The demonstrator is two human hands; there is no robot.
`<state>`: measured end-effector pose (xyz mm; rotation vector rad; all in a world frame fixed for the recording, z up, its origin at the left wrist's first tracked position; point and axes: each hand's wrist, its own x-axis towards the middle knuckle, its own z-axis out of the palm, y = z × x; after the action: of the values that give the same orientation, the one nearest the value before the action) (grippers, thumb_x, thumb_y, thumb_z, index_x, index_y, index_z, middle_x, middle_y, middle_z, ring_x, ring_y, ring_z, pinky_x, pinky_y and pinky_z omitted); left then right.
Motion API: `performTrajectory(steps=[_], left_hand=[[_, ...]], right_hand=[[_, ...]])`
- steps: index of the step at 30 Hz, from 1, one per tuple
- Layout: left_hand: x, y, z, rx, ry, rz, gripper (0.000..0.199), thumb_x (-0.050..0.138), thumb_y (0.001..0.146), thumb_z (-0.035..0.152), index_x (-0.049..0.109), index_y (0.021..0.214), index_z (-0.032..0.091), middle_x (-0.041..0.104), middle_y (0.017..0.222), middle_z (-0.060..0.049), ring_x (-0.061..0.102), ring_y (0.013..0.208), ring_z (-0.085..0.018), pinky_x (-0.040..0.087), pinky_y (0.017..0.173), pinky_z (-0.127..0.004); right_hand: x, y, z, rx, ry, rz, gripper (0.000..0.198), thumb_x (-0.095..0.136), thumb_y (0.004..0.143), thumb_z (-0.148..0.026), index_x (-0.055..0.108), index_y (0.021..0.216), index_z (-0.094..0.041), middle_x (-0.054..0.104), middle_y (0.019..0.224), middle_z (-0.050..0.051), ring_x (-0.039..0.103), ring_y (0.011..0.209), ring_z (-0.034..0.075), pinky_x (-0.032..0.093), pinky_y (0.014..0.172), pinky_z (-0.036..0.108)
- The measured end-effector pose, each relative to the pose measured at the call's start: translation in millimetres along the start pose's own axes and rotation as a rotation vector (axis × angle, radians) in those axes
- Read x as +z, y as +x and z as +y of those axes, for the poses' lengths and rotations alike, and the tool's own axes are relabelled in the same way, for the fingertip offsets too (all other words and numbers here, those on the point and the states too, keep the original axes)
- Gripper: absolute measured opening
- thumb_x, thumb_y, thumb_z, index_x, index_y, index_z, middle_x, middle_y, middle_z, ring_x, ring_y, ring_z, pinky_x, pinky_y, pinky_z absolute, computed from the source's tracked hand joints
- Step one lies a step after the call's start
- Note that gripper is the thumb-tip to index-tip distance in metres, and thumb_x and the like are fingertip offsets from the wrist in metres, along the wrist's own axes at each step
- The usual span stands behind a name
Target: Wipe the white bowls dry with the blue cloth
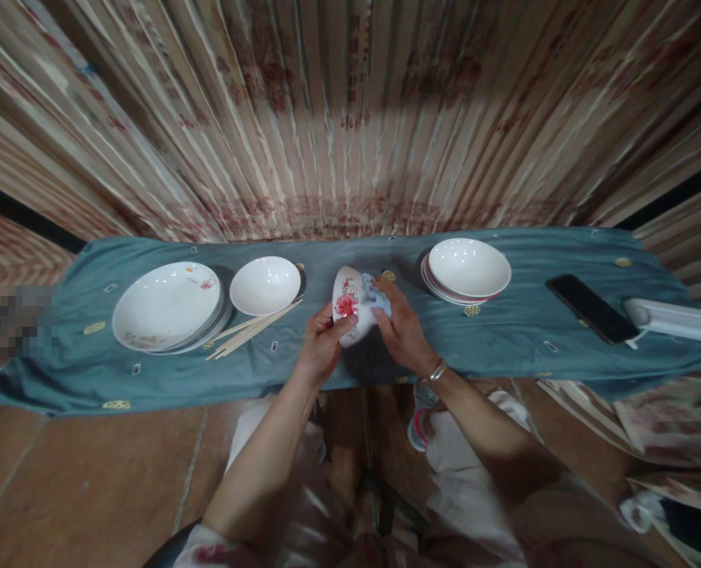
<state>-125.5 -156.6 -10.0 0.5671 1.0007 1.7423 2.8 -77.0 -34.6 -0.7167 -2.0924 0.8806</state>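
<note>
Counter [149,379], long, under a teal cloth; striped curtain behind.

Item 1. Floral bowl [346,309], white with a red flower, held tipped on its side above the middle of the counter near its front edge. Left hand [320,347] grips it from below, fingers curled around the outer wall, thumb on the flower side. Right hand [401,327] has its fingers bunched on a pale blue rag [375,294], pressing it against the bowl's rim and inside. Wiping appears to be in hand on this piece, not finished.

Item 2. Plates [166,306], a short stack, toward the left end; top one looks clean and dry, though that cannot be told for certain.

Item 3. Plain bowl [264,284], upright, just beside the plates on their right.

Item 4. Chopsticks [249,327], a loose bundle lying along the front of the plain bowl, touching the plate stack's edge.

Item 5. Right stack [467,270], a white bowl on several plates, right of the hands. Whether wiped or waiting cannot be told.

Item 6. Phone [592,308], dark, face up, toward the right end.

Item 7. White case [676,319], at the far right end, just beside the phone.
</note>
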Motion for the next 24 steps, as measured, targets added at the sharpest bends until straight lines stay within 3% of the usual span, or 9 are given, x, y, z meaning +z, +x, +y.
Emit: performTrajectory(steps=[5,10,13,18,24], left_hand=[[1,-1,-1,0.004,0.025,-0.013,0.031,0.081,0.06,0.026,0.074,0.089,0.016,0.075,0.083,-0.005,0.065,0.072,-0.018,0.049,0.071,-0.031],[0,0,-3,0.019,0.046,-0.013,0.033,0.08,0.063,0.029,0.073,0.093,0.016,0.074,0.084,-0.005,0.065,0.075,-0.019,0.049,0.073,-0.031],[0,0,-3,0.026,0.066,-0.002,0.031,0.08,0.063,0.028,0.073,0.091,0.017,0.074,0.083,-0.004,0.064,0.073,-0.018,0.049,0.072,-0.031],[-2,2,-2,0.058,0.091,0.02,0.027,0.079,0.064,0.027,0.073,0.088,0.017,0.074,0.082,-0.003,0.063,0.07,-0.016,0.049,0.071,-0.029],[-4,4,-2,0.092,0.113,0.037,0.029,0.08,0.064,0.028,0.074,0.091,0.018,0.074,0.085,-0.003,0.065,0.075,-0.017,0.049,0.074,-0.029]], right_hand=[[-1,2,-2,0.221,0.259,0.056,0.04,0.049,0.092,-0.045,0.058,0.125,-0.024,0.062,0.129,0.007,0.054,0.123,0.025,0.035,0.112,0.041],[2,3,0,0.412,0.477,0.134,0.027,0.059,0.086,-0.045,0.066,0.106,-0.028,0.072,0.102,0.002,0.059,0.114,0.023,0.043,0.102,0.034],[4,4,2,0.492,0.541,0.14,0.023,0.06,0.085,-0.045,0.068,0.097,-0.027,0.072,0.096,0.0,0.06,0.109,0.022,0.045,0.097,0.031],[7,3,3,0.536,0.5,0.08,0.033,0.056,0.085,-0.052,0.069,0.086,-0.022,0.069,0.081,-0.002,0.062,0.086,0.018,0.045,0.085,0.028],[12,-2,10,0.603,0.501,0.079,0.047,0.056,0.08,-0.063,0.056,0.06,-0.021,0.053,0.055,-0.005,0.048,0.057,0.012,0.038,0.057,0.025]])
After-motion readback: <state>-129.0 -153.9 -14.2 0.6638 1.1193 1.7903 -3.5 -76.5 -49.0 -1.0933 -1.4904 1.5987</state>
